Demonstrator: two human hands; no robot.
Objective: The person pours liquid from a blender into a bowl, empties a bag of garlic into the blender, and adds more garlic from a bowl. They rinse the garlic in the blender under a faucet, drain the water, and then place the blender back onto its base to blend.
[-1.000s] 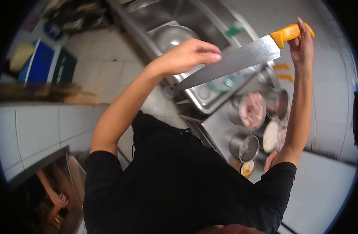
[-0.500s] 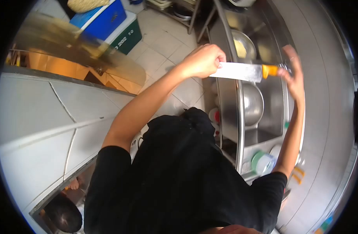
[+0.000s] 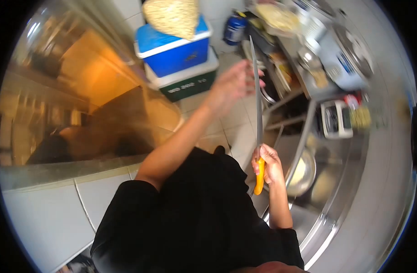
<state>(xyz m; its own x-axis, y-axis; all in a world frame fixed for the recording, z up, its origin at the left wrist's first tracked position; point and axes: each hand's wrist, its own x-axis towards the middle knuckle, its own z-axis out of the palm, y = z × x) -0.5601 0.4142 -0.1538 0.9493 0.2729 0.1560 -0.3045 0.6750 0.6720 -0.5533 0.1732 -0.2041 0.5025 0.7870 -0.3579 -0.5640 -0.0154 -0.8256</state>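
A large kitchen knife (image 3: 258, 109) with a yellow handle points away from me, its broad blade seen nearly edge-on. My right hand (image 3: 271, 164) is closed around it where the blade meets the handle, and the handle's butt sticks out below the fist. Beside the upper blade is my left hand (image 3: 233, 84), smeared by motion, with its fingers stretched out and apart. Some of its fingertips show past the far side of the blade, which partly hides them.
A steel sink (image 3: 329, 182) with a metal bowl (image 3: 304, 173) in it lies to my right. Large pots (image 3: 344, 61) stand on a counter beyond. Stacked cool boxes (image 3: 179, 57) sit ahead on the tiled floor. A tiled ledge (image 3: 49, 209) and a see-through panel (image 3: 94, 91) are on my left.
My left hand has let go of the blade. My right hand, open beside the handle before, now grips the knife, which has swung from crosswise to pointing away. The view has turned.
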